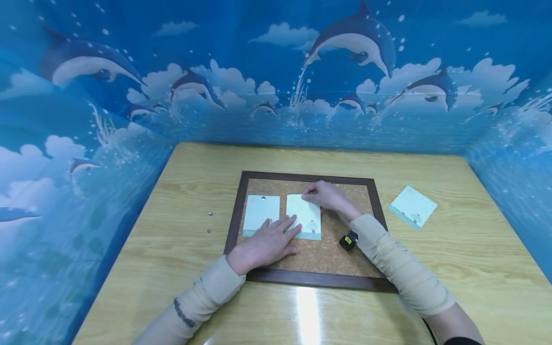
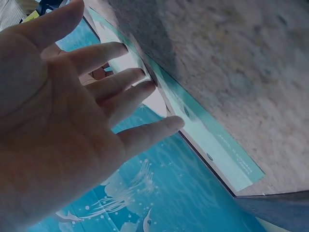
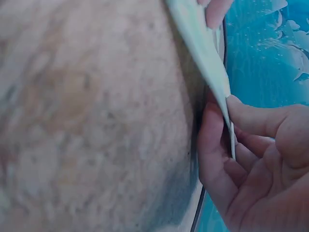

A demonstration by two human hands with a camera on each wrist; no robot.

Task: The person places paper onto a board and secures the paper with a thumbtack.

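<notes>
A framed cork board [image 1: 336, 263] lies on the table. On its left part a pale green note sheet [image 1: 260, 211] carries a small shiny pushpin [image 1: 263, 198] near the top edge. Beside it lies a second note sheet [image 1: 302, 213], whose upper right corner my right hand [image 1: 325, 195] pinches between thumb and fingers. In the right wrist view this sheet [image 3: 205, 53] bends up off the cork near the thumb. My left hand [image 1: 269, 242] has its fingers spread and straight, reaching over the lower edges of both sheets; the left wrist view shows its palm [image 2: 63, 125].
Another note sheet [image 1: 413, 207] lies tilted on the table right of the board. Left of the board are two tiny objects, one shiny [image 1: 210, 213] and one duller [image 1: 209, 231]. A dark wooden frame [image 1: 319, 279] edges the cork. Blue dolphin-print curtains [image 1: 267, 120] surround the table.
</notes>
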